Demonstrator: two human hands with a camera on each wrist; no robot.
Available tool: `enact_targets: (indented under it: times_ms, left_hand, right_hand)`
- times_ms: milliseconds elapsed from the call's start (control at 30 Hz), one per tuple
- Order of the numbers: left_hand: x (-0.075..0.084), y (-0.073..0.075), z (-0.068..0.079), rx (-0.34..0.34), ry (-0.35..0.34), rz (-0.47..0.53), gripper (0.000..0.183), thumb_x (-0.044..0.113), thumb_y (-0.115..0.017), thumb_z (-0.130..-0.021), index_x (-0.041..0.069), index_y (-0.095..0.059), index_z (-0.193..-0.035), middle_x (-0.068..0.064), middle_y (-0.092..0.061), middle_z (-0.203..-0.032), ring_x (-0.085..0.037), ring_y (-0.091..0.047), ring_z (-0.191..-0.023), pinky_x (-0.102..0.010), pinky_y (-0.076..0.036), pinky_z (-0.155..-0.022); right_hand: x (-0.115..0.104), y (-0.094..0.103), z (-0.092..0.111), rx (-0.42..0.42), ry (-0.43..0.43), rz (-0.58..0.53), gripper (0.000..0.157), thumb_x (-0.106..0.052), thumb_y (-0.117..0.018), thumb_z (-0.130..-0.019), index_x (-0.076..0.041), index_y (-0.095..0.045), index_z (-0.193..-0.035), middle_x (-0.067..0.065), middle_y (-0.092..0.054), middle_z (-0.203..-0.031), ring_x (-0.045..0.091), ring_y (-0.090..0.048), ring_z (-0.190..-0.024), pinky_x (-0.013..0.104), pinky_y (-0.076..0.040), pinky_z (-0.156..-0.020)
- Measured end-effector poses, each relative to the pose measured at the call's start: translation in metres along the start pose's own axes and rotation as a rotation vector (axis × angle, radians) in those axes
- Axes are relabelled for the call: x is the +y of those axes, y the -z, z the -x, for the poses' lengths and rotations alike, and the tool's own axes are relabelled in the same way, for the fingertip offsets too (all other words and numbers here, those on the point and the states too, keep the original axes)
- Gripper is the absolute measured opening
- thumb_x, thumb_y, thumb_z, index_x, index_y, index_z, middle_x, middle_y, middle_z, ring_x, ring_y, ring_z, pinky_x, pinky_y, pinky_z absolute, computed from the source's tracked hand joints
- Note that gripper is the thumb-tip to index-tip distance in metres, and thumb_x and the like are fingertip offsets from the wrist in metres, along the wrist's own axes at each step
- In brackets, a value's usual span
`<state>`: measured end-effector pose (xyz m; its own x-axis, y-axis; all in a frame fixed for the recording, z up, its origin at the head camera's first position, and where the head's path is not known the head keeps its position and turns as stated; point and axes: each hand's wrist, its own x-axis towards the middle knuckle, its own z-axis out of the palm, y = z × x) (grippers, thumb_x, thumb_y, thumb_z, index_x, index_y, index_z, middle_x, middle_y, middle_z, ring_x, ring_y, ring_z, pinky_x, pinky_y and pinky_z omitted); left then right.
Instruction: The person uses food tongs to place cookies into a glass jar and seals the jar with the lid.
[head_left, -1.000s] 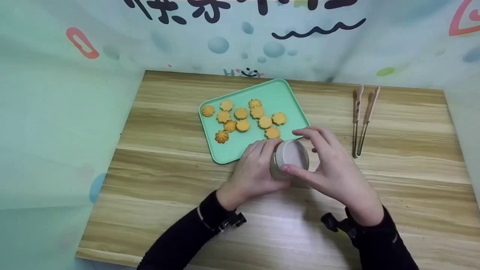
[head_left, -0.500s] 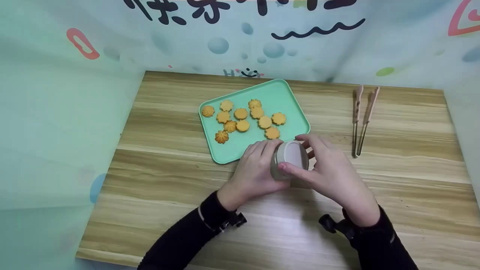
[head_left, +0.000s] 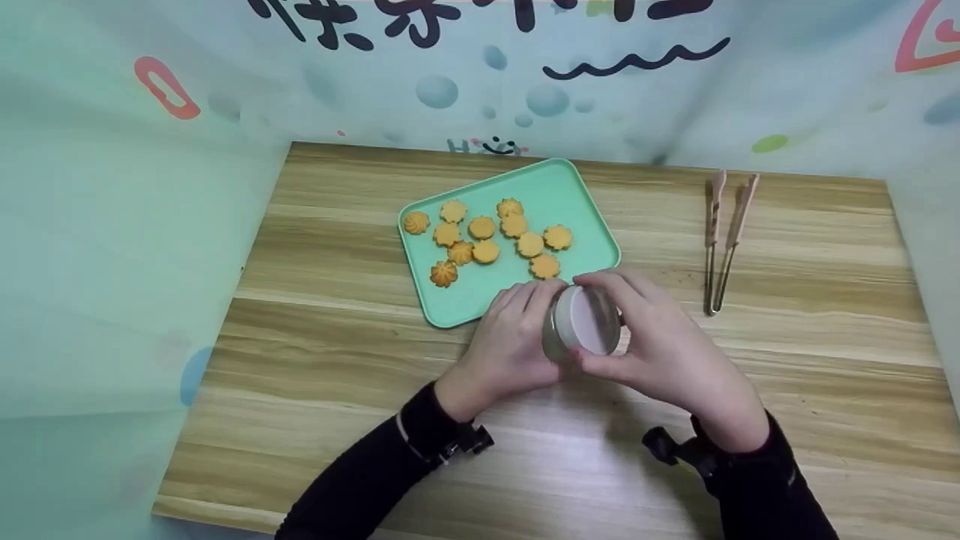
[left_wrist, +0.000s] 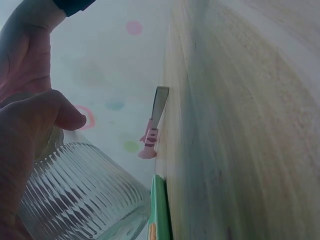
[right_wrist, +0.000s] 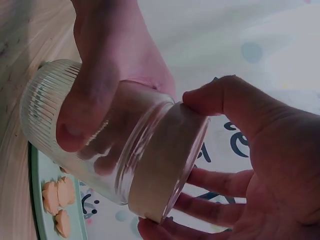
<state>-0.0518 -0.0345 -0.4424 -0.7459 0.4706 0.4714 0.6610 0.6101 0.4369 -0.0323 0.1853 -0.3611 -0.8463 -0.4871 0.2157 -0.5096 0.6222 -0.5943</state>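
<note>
While the left hand (head_left: 510,341) grips the jar (right_wrist: 127,115) and the right hand (head_left: 667,352) its lid (right_wrist: 166,160), the long axis leans lid-up rightward.

The person wears long black sleeves (head_left: 341,472); near the left cuff (head_left: 429,412) runs a thin pale line (head_left: 400,430), and beside that cuff juts a knobby black mount (head_left: 474,439).

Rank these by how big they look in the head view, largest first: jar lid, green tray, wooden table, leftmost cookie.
1. Wooden table
2. Green tray
3. Jar lid, though being held above the table, nearer the camera, enlarges it
4. Leftmost cookie
</note>
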Motion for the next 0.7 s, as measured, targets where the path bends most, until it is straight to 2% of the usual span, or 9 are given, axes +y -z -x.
enact_targets:
  times_ms: [133,300,400,533,700]
  left_hand:
    - [0.0,-0.0003,0.0004,-0.014,0.004,0.01,0.09,0.05,-0.095,-0.072,0.004,-0.06,-0.14,-0.012,-0.07,-0.129,-0.027,-0.068,-0.118,-0.04,-0.057,-0.102]
    - [0.0,-0.0006,0.0011,-0.031,0.007,0.012,0.093,0.056,-0.094,-0.073,0.005,-0.059,-0.142,-0.01,-0.07,-0.129,-0.025,-0.068,-0.118,-0.038,-0.057,-0.102]
    - [0.0,-0.0004,0.0014,-0.037,0.012,0.014,0.094,0.053,-0.095,-0.071,0.005,-0.059,-0.143,-0.01,-0.07,-0.13,-0.025,-0.068,-0.118,-0.038,-0.057,-0.103]
    - [0.0001,0.0003,0.0017,-0.039,0.019,0.013,0.101,0.056,-0.098,-0.068,0.003,-0.058,-0.144,-0.011,-0.07,-0.131,-0.026,-0.068,-0.121,-0.04,-0.056,-0.105]
    - [-0.0002,0.0006,0.0009,-0.026,0.008,-0.003,0.102,0.067,-0.093,-0.073,0.002,-0.059,-0.143,-0.011,-0.071,-0.131,-0.027,-0.068,-0.12,-0.04,-0.056,-0.107]
  right_hand:
    - [0.0012,0.0035,0.0005,-0.037,0.089,-0.019,0.079,-0.013,-0.095,-0.077,-0.009,-0.061,-0.147,0.004,-0.06,-0.148,0.023,-0.056,-0.137,0.045,-0.048,-0.115]
    - [0.0015,0.0068,0.0009,-0.077,0.157,-0.038,0.079,-0.001,-0.088,-0.075,-0.013,-0.061,-0.148,-0.001,-0.057,-0.153,0.019,-0.053,-0.141,0.04,-0.045,-0.118]
    - [0.0011,0.0075,0.0009,-0.082,0.179,-0.044,0.08,0.002,-0.085,-0.075,-0.013,-0.061,-0.149,-0.002,-0.057,-0.154,0.018,-0.053,-0.142,0.036,-0.043,-0.119]
    - [0.0,0.0075,0.0025,-0.07,0.174,-0.045,0.082,-0.007,-0.09,-0.079,-0.013,-0.056,-0.153,0.001,-0.054,-0.156,0.02,-0.051,-0.143,0.037,-0.042,-0.121]
    - [-0.0023,0.0071,0.0044,-0.006,0.062,-0.005,0.091,-0.041,-0.097,-0.084,-0.012,-0.051,-0.157,0.006,-0.053,-0.156,0.025,-0.052,-0.143,0.049,-0.047,-0.118]
